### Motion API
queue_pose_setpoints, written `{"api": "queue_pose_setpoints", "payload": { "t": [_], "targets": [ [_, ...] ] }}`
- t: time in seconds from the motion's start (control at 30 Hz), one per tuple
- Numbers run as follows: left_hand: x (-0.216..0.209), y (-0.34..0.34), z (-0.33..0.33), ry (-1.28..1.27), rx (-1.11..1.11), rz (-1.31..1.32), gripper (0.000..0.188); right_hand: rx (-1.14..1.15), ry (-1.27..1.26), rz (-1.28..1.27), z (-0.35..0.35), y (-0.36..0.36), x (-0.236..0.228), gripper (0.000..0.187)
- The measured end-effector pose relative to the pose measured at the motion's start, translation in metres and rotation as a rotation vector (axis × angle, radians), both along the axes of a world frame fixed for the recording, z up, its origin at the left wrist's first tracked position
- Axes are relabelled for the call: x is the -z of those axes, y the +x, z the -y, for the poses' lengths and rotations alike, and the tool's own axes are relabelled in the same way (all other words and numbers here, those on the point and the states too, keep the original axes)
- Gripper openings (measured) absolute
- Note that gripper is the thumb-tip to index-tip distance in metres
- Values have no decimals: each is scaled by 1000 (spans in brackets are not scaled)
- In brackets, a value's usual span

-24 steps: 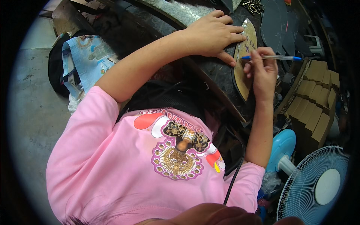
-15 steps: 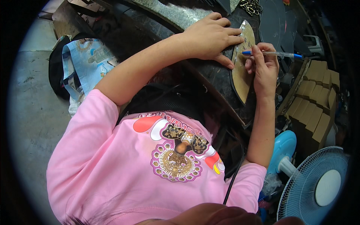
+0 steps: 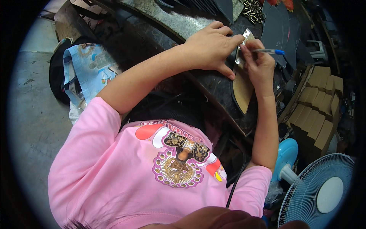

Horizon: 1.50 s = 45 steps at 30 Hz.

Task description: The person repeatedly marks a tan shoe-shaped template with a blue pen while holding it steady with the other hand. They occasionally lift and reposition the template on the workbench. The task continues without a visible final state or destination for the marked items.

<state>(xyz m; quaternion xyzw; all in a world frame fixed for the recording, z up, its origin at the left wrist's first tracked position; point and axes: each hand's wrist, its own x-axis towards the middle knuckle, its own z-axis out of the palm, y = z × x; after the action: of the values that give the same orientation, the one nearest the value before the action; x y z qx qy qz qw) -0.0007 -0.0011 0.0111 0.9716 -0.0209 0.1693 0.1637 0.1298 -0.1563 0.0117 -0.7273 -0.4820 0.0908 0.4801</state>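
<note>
A pointed, leaf-shaped tan template (image 3: 243, 89) with a dark rim lies on the black worktop. Shiny silvery patches show near its upper end. My left hand (image 3: 209, 47) rests over its left edge, thumb stretched out and fingers apart, pressing rather than gripping. Closed around a clear pen (image 3: 271, 51) with a blue end is my right hand (image 3: 261, 66). It sits on the template's upper part, its fingertips close to my left forefinger. The pen's writing tip is hidden by my fingers.
Dark grey cut sheets (image 3: 276, 32) lie beyond my right hand, near a heap of metal rings or chain (image 3: 253, 10). A pale stone slab (image 3: 183, 21) is at the far side. Brown cardboard boxes (image 3: 314, 103) and a blue fan (image 3: 318, 194) stand at right.
My right hand has moved left across the template toward my left fingers, bringing the pen along. My left hand stays on the template's edge. The view has shifted slightly.
</note>
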Motion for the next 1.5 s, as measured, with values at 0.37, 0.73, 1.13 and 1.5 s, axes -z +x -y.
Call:
{"api": "queue_pose_setpoints", "payload": {
  "t": [0.37,0.73,1.13,1.5],
  "targets": [
    [-3,-1,1,37,-6,-13,96,-80,-18,-145,-5,10,-2,8],
    [-4,-1,1,17,-2,-17,96,-64,19,13,-4,9,7,9],
    [-4,-1,1,25,-2,-23,96,89,112,-571,-15,19,-3,9],
    [-5,-2,0,24,1,-24,95,-55,-2,56,-23,29,3,10]
  ]
}}
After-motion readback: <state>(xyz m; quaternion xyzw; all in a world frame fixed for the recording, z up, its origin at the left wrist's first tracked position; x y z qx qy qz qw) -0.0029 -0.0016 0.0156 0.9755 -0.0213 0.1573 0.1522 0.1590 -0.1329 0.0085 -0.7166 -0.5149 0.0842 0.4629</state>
